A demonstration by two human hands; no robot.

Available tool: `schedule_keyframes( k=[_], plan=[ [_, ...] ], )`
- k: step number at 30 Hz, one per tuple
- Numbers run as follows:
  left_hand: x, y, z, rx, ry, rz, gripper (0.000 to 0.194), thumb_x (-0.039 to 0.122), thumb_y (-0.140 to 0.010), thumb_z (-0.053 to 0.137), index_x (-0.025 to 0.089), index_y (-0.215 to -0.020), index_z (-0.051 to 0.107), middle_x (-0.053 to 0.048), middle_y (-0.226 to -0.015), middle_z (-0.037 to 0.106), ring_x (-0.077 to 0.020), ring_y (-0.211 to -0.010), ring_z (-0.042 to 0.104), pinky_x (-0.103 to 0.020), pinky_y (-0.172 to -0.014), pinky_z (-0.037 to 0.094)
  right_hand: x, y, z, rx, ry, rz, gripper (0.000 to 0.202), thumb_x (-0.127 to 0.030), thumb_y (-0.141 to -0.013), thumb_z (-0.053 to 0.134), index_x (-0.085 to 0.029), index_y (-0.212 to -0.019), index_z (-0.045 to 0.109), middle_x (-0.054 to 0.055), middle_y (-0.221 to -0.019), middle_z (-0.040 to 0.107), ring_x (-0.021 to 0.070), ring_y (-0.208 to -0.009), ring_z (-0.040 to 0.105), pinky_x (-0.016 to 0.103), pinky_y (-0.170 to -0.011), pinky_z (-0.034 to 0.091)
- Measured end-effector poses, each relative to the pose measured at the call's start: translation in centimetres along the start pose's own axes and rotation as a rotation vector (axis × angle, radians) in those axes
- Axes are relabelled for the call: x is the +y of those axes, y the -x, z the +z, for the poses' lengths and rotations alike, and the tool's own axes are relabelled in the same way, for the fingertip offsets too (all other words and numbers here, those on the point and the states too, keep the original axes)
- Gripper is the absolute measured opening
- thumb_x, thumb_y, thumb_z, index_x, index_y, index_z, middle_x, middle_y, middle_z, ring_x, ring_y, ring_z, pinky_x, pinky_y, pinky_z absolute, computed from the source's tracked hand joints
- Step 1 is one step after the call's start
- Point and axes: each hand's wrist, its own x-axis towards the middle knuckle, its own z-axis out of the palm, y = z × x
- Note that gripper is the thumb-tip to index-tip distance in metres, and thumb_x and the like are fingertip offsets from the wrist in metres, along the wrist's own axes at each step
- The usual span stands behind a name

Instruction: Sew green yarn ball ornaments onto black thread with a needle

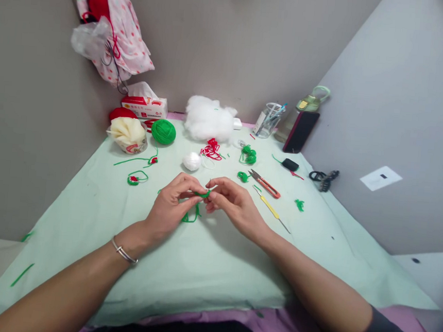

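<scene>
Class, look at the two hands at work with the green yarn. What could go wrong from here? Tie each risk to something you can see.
1. The loose green strand looped below the left hand could snag or knot, tugging at the green piece it pinches.
2. The uncovered snips lie near the right hand; a careless reach might nick a finger.
3. The white ball sits just beyond the hands and might roll if bumped.

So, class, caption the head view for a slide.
Left hand pinches green yarn, right hand close against it, above pale cloth bearing orange snips and a yellow-handled hook.
</scene>
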Motion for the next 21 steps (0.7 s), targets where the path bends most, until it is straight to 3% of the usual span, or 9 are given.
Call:
schedule_keyframes(
  k=[4, 8, 10, 13, 16, 19, 21],
  plan=[
    [0.4, -0.1, -0.1, -0.059, 0.104, -0.191, 0.015, 0.032, -0.085, 0.073, 0.021, -0.095, 0.070, -0.003, -0.100, 0.062, -0.0176, -0.092, 0.066, -0.031, -0.084, 0.055, 0.2, 0.2, 0.1, 0.081, 0.226, -0.101, 0.013, -0.032, -0.094, 0.060, -0.020, -0.089, 0.059, -0.001, -0.073, 0.064, 0.0133, -0.067, 0.066, 0.026, -0.066, 0.054],
    [0.5, -0.6, -0.5, -0.117, 0.203, -0.399, 0.025, 0.040, -0.085, 0.072, 0.019, -0.095, 0.063, 0.001, -0.082, 0.065, -0.0140, -0.073, 0.066, -0.028, -0.072, 0.053, 0.9, 0.5, 0.0, 0.117, 0.601, -0.368, 0.010, -0.022, -0.096, 0.056, -0.021, -0.092, 0.065, 0.002, -0.082, 0.066, 0.0126, -0.070, 0.062, 0.025, -0.065, 0.049],
    [0.5, -0.8, -0.8, -0.162, 0.249, -0.438, 0.027, 0.040, -0.083, 0.075, 0.018, -0.092, 0.063, 0.002, -0.075, 0.064, -0.0131, -0.068, 0.065, -0.027, -0.069, 0.052, 0.9, 0.6, 0.0, 0.138, 0.662, -0.476, 0.011, -0.019, -0.095, 0.057, -0.021, -0.094, 0.068, 0.005, -0.091, 0.067, 0.0122, -0.071, 0.060, 0.025, -0.063, 0.047],
    [0.7, -1.0, -1.0, -0.150, 0.247, -0.440, 0.027, 0.038, -0.080, 0.077, 0.017, -0.088, 0.062, 0.001, -0.072, 0.065, -0.0130, -0.066, 0.065, -0.026, -0.066, 0.051, -0.2, 0.6, -0.3, 0.185, 0.401, -0.464, 0.005, -0.022, -0.092, 0.064, -0.021, -0.090, 0.069, 0.006, -0.099, 0.067, 0.0122, -0.073, 0.060, 0.023, -0.057, 0.047],
    [0.8, -1.1, -1.1, -0.076, 0.198, -0.428, 0.025, 0.036, -0.080, 0.077, 0.017, -0.085, 0.061, 0.002, -0.069, 0.065, -0.0131, -0.065, 0.065, -0.025, -0.065, 0.049, -2.1, 0.6, -1.5, 0.227, -0.037, -0.348, 0.009, -0.029, -0.091, 0.066, -0.022, -0.087, 0.063, 0.003, -0.093, 0.069, 0.0092, -0.058, 0.057, 0.021, -0.045, 0.043],
    [0.6, -1.3, -1.4, 0.005, 0.206, -0.440, 0.027, 0.034, -0.076, 0.080, 0.017, -0.082, 0.059, 0.003, -0.073, 0.064, -0.0134, -0.068, 0.067, -0.026, -0.069, 0.050, -3.8, 0.3, -4.3, 0.220, -0.296, -0.203, 0.016, -0.037, -0.090, 0.067, -0.023, -0.089, 0.058, -0.004, -0.070, 0.063, 0.0079, -0.044, 0.052, 0.019, -0.038, 0.042],
    [0.4, -1.5, -1.7, 0.043, 0.192, -0.434, 0.028, 0.034, -0.074, 0.080, 0.017, -0.081, 0.059, 0.002, -0.075, 0.064, -0.0136, -0.068, 0.067, -0.026, -0.069, 0.051, -4.2, 0.1, -7.3, 0.316, -0.397, -0.198, 0.018, -0.035, -0.086, 0.071, -0.022, -0.088, 0.059, -0.008, -0.058, 0.052, 0.0091, -0.051, 0.058, 0.020, -0.049, 0.053]
  ],
)
